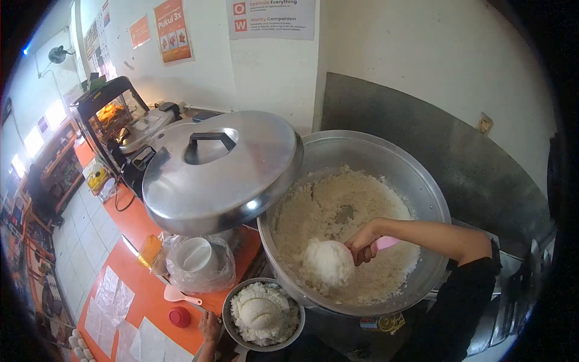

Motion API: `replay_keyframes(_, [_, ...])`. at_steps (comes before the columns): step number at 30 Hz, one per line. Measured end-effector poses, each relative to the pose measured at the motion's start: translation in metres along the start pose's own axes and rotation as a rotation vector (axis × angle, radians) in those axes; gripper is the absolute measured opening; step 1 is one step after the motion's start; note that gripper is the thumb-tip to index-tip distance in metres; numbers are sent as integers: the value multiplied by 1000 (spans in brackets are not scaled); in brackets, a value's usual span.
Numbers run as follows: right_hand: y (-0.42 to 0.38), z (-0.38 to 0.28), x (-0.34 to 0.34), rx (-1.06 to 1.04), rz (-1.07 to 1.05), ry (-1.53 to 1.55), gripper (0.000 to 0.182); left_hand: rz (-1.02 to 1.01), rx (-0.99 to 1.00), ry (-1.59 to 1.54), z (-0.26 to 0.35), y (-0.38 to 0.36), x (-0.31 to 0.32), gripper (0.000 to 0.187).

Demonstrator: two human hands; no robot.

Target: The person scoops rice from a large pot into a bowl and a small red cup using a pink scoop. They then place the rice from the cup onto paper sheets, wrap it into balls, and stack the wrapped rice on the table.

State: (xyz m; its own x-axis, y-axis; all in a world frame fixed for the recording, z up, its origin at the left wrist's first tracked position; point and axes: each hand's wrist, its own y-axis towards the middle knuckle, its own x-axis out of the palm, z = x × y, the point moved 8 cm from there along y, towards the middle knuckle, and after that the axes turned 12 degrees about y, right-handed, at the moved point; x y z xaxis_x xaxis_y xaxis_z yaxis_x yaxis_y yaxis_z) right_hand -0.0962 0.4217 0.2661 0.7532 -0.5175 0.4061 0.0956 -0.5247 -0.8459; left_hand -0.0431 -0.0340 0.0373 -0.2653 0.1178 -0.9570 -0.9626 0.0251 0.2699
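My right hand (363, 242) is closed round the pink handle of a rice scoop (386, 242), over the large metal pot (431, 199). A mound of white rice (329, 262) sits at the scoop's end, hiding its head. More rice (356, 193) covers the pot's bottom. Low in the view, my left hand (210, 327) is beside the left rim of a metal bowl (228, 314); its fingers are too small to read clearly. Rice (260, 311) fills that bowl, with a rounded dome on top.
A big metal lid (229, 175) leans at the pot's left. On the orange table (139, 265) are a pink paddle (181, 295), a red cup (179, 316), a plastic-wrapped white container (194, 256) and clear sheets (111, 297). A glass food warmer (108, 117) stands behind.
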Motion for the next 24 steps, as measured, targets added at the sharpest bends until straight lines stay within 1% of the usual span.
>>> replay_keyframes(1, [-5,5,5,-15,-28,60,23,10,3,3,-2,0,3,14])
replay_keyframes(4, [-20,25,-3,-151,68,235,20,-10,-22,14,-1,-2,3,12])
replay_keyframes(5, [-29,26,2,-211,100,328,21,-25,-34,19,0,-1,1,10])
replay_keyframes(7, [-53,26,23,-336,167,515,23,15,-16,-28,0,-1,-1,8])
replay_keyframes(10, [-73,33,34,-548,341,741,19,47,-3,-53,-4,-4,3,6])
replay_keyframes(13, [-81,38,57,-683,306,1062,16,49,-3,-69,-5,-3,5,5])
replay_keyframes(16, [-82,34,83,-873,292,1283,13,45,-8,-119,-7,-3,5,4])
replay_keyframes(19, [-90,18,118,-1011,371,1324,10,59,4,-163,-7,-4,1,4])
replay_keyframes(22, [-94,9,140,-1114,368,1432,14,59,16,-203,-8,-6,1,4])
replay_keyframes(23, [-97,4,149,-1170,379,1379,15,57,12,-215,-10,-6,2,4])
replay_keyframes(24, [-97,0,160,-1207,346,1427,15,46,19,-246,-10,-6,0,4])
